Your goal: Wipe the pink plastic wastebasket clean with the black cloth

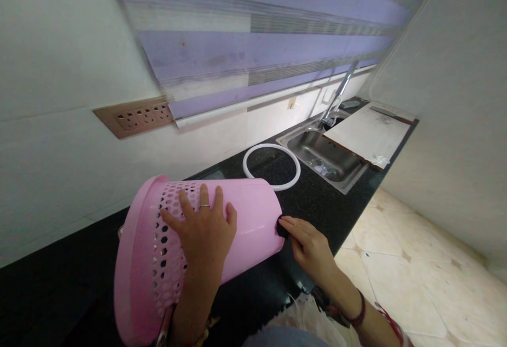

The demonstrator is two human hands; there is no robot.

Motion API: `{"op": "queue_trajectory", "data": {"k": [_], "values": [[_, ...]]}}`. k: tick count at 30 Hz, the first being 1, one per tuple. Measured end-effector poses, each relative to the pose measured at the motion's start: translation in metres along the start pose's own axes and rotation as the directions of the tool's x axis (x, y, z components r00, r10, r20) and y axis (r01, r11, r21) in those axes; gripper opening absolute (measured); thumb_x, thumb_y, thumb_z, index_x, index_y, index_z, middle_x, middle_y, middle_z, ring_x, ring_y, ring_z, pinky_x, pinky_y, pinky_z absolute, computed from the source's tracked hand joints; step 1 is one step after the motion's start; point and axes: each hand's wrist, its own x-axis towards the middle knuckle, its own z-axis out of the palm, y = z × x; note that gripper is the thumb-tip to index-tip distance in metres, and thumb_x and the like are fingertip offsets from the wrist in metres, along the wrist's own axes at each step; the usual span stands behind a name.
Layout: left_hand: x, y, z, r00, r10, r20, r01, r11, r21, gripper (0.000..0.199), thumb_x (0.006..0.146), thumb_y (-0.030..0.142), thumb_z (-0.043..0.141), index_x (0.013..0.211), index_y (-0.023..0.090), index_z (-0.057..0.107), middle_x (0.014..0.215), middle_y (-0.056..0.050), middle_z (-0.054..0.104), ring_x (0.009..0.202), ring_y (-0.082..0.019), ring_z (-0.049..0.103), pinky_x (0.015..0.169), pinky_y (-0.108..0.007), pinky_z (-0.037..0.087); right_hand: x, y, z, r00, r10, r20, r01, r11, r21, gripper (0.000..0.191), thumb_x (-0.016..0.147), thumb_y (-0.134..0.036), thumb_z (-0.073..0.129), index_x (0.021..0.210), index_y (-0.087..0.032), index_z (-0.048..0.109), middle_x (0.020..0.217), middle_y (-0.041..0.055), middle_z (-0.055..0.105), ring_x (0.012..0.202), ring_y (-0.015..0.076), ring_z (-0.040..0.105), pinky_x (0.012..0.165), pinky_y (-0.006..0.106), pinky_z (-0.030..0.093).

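A pink plastic basket [249,220], with a band of holes near its wide rim, lies on its side on the dark counter. My left hand [204,225] rests on its upper side with fingers spread, a ring on one finger. At the narrow base end, my right hand [311,244] pinches a small black piece [282,227] against the basket's bottom edge. The fingers partly cover that piece, and its kind cannot be made out. Behind the base lies a white ring [246,163], flat on the counter and apart from both hands.
A steel sink [348,175] with a faucet [343,88] is set into the black counter [317,212]. A white board [368,130] partly covers the sink. On the left wall is a socket panel [106,117], beside a purple striped blind [237,51]. Tiled floor [412,283] shows at right.
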Motion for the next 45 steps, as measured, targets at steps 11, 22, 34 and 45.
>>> {"op": "queue_trajectory", "data": {"k": [11, 22, 34, 45], "values": [[-0.0017, -0.0008, 0.0002, 1.0, -0.002, -0.006, 0.002, 1.0, -0.015, 0.041, 0.084, 0.032, 0.038, 0.119, 0.021, 0.058, 0.128, -0.011, 0.054, 0.128, -0.043, 0.029, 0.096, -0.073, 0.014, 0.0045, 0.0008, 0.0027, 1.0, 0.005, -0.007, -0.005, 1.0, -0.008, 0.044, 0.076, -0.002, 0.037, 0.105, -0.018, 0.066, 0.102, 0.007, 0.07, 0.094, 0.0183, 0.065, 0.081, 0.034, 0.056], [-0.0015, -0.001, -0.0004, 1.0, 0.004, 0.001, -0.004, 1.0, 0.006, 0.041, 0.084, 0.032, 0.038, 0.119, 0.021, 0.059, 0.129, -0.011, 0.054, 0.127, -0.043, 0.029, 0.095, -0.073, 0.016, 0.0058, 0.0002, 0.0017, 0.999, -0.039, -0.016, 0.039, 0.998, -0.046, 0.042, 0.077, -0.002, 0.036, 0.102, -0.016, 0.066, 0.1, 0.0078, 0.07, 0.093, 0.0182, 0.065, 0.082, 0.034, 0.055], [-0.001, -0.0011, -0.0001, 1.0, 0.004, 0.014, -0.004, 1.0, 0.013, 0.042, 0.085, 0.032, 0.038, 0.12, 0.019, 0.058, 0.13, -0.011, 0.053, 0.127, -0.045, 0.029, 0.095, -0.073, 0.017, 0.0081, -0.0019, 0.0003, 0.997, -0.059, -0.046, 0.056, 0.996, -0.075, 0.039, 0.075, -0.001, 0.037, 0.098, -0.011, 0.067, 0.094, 0.01, 0.071, 0.086, 0.0198, 0.067, 0.076, 0.034, 0.057], [0.0, -0.0008, -0.0013, 1.0, 0.008, 0.02, -0.008, 1.0, 0.005, 0.043, 0.085, 0.032, 0.037, 0.121, 0.019, 0.057, 0.13, -0.012, 0.052, 0.127, -0.045, 0.029, 0.095, -0.074, 0.016, 0.0101, 0.0021, 0.0035, 0.999, -0.033, -0.028, 0.031, 0.998, -0.059, 0.04, 0.076, -0.002, 0.037, 0.1, -0.014, 0.067, 0.097, 0.0082, 0.071, 0.089, 0.0187, 0.067, 0.079, 0.033, 0.057]]}}
